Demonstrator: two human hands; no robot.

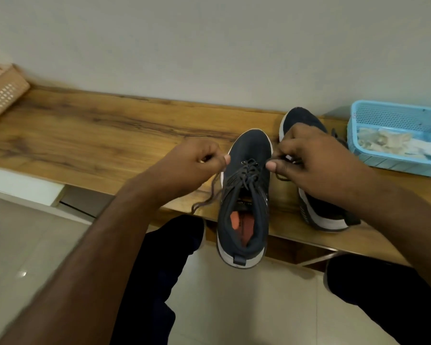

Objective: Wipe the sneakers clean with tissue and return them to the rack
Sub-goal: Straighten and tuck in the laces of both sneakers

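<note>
Now both hands, left (192, 163) and right (306, 158), pinch laces (249, 170) over the nearer sneaker (244, 195).

Left hand (192, 163) and right hand (306, 155) each pinching a lace end above the near sneaker (246, 195), heel overhanging the wooden shelf (97, 135). Second sneaker (316, 207) just beside, right. Blue basket (393, 115) holding crumpled tissue (381, 141).

— Where are the hands?
— Both at mid-frame: left hand (194, 163) left of centre, right hand (309, 155) right of centre, forearms reaching in from the lower corners.
— And the fingers?
— Curled on each hand, thumbs pointing inward, pinching a lace (207, 195).
</note>
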